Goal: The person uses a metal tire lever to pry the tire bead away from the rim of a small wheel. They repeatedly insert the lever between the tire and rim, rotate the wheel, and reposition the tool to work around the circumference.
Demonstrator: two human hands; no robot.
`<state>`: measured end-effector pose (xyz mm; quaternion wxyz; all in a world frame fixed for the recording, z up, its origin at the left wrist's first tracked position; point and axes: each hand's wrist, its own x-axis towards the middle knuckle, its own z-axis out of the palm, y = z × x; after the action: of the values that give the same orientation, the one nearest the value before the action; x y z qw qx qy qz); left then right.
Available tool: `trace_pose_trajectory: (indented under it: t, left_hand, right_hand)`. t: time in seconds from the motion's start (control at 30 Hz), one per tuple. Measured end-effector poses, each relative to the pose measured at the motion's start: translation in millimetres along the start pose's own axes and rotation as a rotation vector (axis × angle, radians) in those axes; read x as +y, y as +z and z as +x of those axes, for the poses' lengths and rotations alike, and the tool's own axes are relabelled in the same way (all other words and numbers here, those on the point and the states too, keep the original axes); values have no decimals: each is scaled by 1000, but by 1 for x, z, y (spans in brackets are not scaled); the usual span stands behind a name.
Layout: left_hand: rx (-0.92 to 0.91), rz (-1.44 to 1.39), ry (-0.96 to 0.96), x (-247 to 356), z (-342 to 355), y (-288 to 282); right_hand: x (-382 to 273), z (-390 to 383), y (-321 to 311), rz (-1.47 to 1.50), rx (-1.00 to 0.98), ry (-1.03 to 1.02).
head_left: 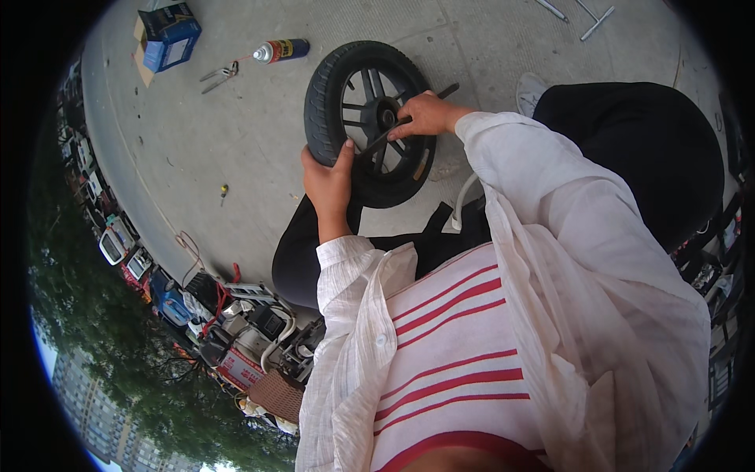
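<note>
Wheel [381, 115] — bar [377, 147] in right hand [425, 116]

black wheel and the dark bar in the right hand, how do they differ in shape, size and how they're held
Shape: the wheel is round and spoked; the bar is long and slim.
Size: the wheel is much wider and bulkier than the bar.
Hold: the left hand holds the wheel at its tyre, the right hand the bar.
Shared: both are dark.
</note>
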<state>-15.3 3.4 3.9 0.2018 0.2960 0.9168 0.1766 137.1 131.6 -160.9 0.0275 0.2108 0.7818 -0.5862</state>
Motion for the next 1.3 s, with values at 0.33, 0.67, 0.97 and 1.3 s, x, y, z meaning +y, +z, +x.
trace_pose_trajectory:
  t: [0.33, 0.67, 0.97, 1.3]
  left_hand:
    - [-6, -55, -17, -5, 15, -1]
    - [38, -16, 7, 4, 13, 1]
    - [78, 25, -10, 4, 5, 5]
    - [182, -29, -45, 3, 2, 12]
  right_hand:
    - [-57, -24, -52, -289, -70, 178]
    - [-175, -67, -84, -726, -14, 219]
    - [-205, -116, -60, -739, -24, 100]
    - [-185, -140, -22, -586, 146, 64]
